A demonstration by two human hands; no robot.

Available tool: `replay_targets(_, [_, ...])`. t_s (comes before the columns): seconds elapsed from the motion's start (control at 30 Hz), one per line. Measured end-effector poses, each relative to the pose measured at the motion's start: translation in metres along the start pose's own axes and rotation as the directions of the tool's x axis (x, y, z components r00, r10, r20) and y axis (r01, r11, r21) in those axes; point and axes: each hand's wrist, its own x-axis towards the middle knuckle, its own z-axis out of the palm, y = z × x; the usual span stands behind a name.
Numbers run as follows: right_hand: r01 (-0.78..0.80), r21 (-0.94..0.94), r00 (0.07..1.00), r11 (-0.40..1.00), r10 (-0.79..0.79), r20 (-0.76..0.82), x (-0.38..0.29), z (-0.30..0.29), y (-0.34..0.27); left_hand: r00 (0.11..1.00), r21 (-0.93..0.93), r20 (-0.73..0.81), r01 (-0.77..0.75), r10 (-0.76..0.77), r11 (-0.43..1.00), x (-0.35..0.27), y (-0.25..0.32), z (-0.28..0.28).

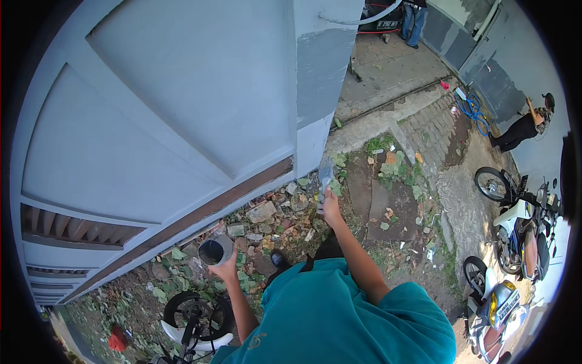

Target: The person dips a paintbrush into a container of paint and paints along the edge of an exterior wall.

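My left hand [226,266] grips a round container [224,249] from its side; its mouth faces up and the inside looks dark. In my right hand [329,207] is a paintbrush [326,175], its wide grey-smeared bristles pointing away from me toward the foot of a wall corner pillar [322,75]. That pillar carries a darker grey painted patch over a paler surface. Whether the bristles touch the pillar's edge I cannot tell. To the left runs a pale blue-grey panelled wall [200,91] with a brown strip [218,195] low along it.
Rubble [261,211] and fallen leaves cover the ground by the wall. Motorcycles stand at right [523,236] and lower left [195,323]. A person [527,123] stands at the far wall, near a blue hose [473,109]. Another person's legs [413,25] show beside a dark vehicle [379,18].
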Motion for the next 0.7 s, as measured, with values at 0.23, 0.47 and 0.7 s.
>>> replay_targets(0.23, [0.042, -0.021, 0.983, 0.999, -0.037, 0.18, 0.065, 0.018, -0.072, 1.0, 0.085, -0.004, 0.001, -0.001, 0.996, -0.034, 0.093, 0.115])
replay_targets(0.47, [-0.001, 0.009, 0.955, 1.0, -0.001, 0.296, 0.06, 0.063, -0.11, 0.999, 0.071, 0.036, -0.041, 0.039, 0.997, -0.053, 0.146, 0.18])
replay_targets(0.7, [0.261, -0.043, 0.962, 0.964, -0.256, 0.096, 0.105, 0.087, -0.077, 0.988, 0.052, 0.144, -0.07, 0.062, 0.996, -0.031, 0.137, 0.195])
